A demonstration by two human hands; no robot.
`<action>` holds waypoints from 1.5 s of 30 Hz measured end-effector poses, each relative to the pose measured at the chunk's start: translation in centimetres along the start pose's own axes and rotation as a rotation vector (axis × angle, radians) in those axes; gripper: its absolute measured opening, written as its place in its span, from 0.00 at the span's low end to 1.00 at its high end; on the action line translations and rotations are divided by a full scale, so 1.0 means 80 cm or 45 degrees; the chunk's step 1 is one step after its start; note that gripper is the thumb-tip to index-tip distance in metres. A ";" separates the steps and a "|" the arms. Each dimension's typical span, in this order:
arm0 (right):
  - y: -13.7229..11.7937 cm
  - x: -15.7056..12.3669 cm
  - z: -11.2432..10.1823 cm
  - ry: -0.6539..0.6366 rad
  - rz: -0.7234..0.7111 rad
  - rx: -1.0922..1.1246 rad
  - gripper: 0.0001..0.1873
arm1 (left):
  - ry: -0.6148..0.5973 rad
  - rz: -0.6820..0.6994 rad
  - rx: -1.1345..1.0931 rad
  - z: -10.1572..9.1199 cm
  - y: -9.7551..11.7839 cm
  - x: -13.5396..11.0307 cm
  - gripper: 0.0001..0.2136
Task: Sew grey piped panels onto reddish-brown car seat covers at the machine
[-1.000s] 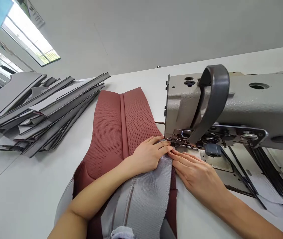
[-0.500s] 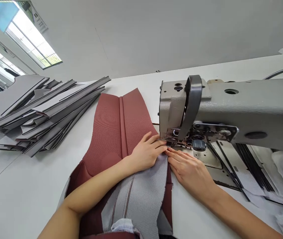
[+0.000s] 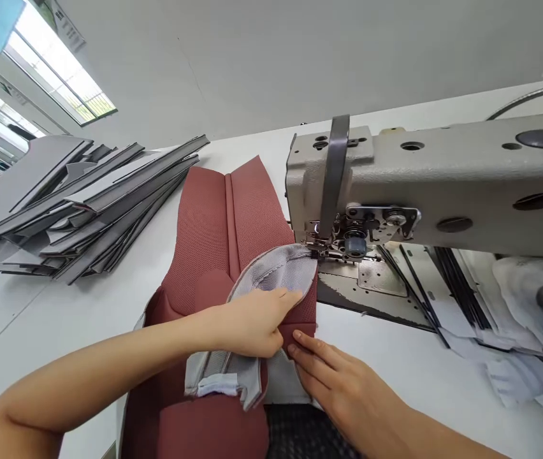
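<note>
A maroon perforated cover panel [image 3: 204, 223] lies on the table, its front end reaching the sewing machine [image 3: 319, 185]. A grey mesh fabric piece [image 3: 276, 271] is folded back over it, one end at the machine's presser foot. My left hand [image 3: 257, 322] is closed on the mesh's near edge, with the index finger stretched along that edge. Its bent thumb shows below. My right hand [image 3: 343, 382] lies over the panel's right edge, its fingers stretched out and their tips on the maroon material. The right thumb is hidden.
Grey trim panels [image 3: 109, 204] are stacked in a loose pile at the left. Right of the needle area, dark strips [image 3: 463, 293] and white cloth [image 3: 522, 293] lie beneath the machine arm. A wall rises behind the white table [image 3: 157, 245].
Both hands have moved back from the needle area toward me. The left hand has folded the mesh back, and the right has slid down the panel's edge. The view has shifted slightly.
</note>
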State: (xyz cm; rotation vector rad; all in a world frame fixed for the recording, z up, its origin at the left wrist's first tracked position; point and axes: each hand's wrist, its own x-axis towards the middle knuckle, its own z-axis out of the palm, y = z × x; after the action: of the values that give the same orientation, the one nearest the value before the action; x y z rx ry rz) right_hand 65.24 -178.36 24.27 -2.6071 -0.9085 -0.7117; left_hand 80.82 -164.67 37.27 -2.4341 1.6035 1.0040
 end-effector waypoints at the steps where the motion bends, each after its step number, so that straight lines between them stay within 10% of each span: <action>1: -0.001 -0.001 0.001 -0.010 0.002 -0.021 0.15 | 0.008 0.020 -0.051 -0.001 0.001 0.000 0.31; 28: 0.068 0.032 0.005 0.069 0.142 -0.104 0.16 | 0.159 0.058 -0.067 -0.021 -0.012 0.062 0.04; 39: 0.170 0.067 -0.006 -0.196 0.113 -0.187 0.12 | 0.172 0.064 -0.038 -0.039 -0.024 0.059 0.08; 45: 0.131 0.045 -0.006 -0.198 -0.004 -0.319 0.13 | 0.199 -0.053 0.083 -0.026 -0.015 0.053 0.12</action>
State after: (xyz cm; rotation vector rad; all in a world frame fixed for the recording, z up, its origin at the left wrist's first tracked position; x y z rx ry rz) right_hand 74.21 -184.75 25.50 -2.9168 -0.9192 -0.6688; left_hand 83.91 -168.30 36.27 -2.5464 1.5948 0.7605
